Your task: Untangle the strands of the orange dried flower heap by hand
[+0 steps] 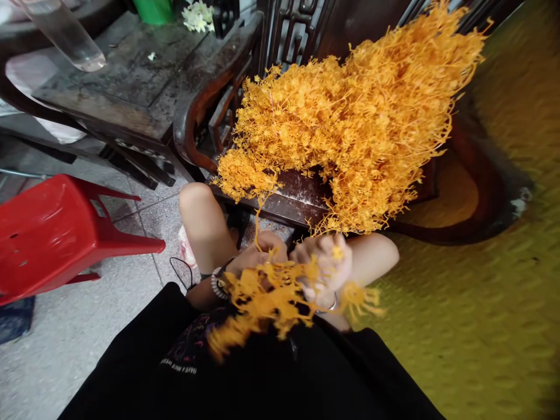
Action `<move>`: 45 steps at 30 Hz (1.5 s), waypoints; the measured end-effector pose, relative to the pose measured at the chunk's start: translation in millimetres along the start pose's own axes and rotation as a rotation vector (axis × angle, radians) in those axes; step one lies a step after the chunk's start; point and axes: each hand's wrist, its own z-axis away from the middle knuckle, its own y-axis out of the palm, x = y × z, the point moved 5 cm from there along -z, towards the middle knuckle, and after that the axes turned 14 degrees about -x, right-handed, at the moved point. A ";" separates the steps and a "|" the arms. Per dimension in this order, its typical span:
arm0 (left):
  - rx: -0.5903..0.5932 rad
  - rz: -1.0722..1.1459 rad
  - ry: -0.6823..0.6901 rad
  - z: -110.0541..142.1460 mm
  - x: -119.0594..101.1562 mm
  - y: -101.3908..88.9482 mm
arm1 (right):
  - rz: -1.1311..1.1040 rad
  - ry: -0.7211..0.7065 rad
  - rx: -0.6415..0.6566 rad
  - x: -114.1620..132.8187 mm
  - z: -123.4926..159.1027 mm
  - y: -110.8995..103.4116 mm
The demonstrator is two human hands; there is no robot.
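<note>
A sprig of orange, spidery artificial-looking foliage (280, 297) hangs over my lap, partly smeared by motion. My left hand (266, 249), with a beaded bracelet at its wrist, is closed round the sprig's thin stem above my lap. Beside it my right hand (326, 262) is curled, its knuckles upward and orange bits in front of them. The exact grip of its fingers is hidden. Just beyond both hands, a large heap of the same orange foliage (350, 128) lies on a dark wooden chair (301, 195). A smaller clump (242, 175) spills off the heap's left side.
To the left stands a red plastic stool (52, 227) on the grey tiled floor (131, 303). A dark wooden table (131, 87) at upper left carries a clear glass (74, 41), a green container (154, 9) and pale flowers (198, 16). A yellow textured surface (472, 326) fills the right.
</note>
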 end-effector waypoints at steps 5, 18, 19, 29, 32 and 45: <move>0.152 -0.026 0.008 2.7 1.2 9.6 | -0.486 -0.237 0.102 35.2 -7.6 3.8; -0.152 -0.473 0.282 14.3 -38.0 -16.8 | 0.207 -0.177 -0.203 28.2 -4.5 -30.2; -0.168 -0.510 0.315 14.2 -40.7 -17.0 | 0.258 -0.184 -0.189 29.4 -6.5 -31.2; -0.493 -0.679 0.385 8.2 -38.9 -33.5 | 0.289 -0.675 -0.598 82.2 15.7 -59.4; -0.524 -0.680 0.392 6.6 -36.6 -34.2 | 0.542 -0.610 -0.423 77.3 20.8 -40.3; -0.643 -0.269 0.199 2.8 -13.5 -51.7 | 0.332 -0.542 -0.796 54.8 12.1 -76.1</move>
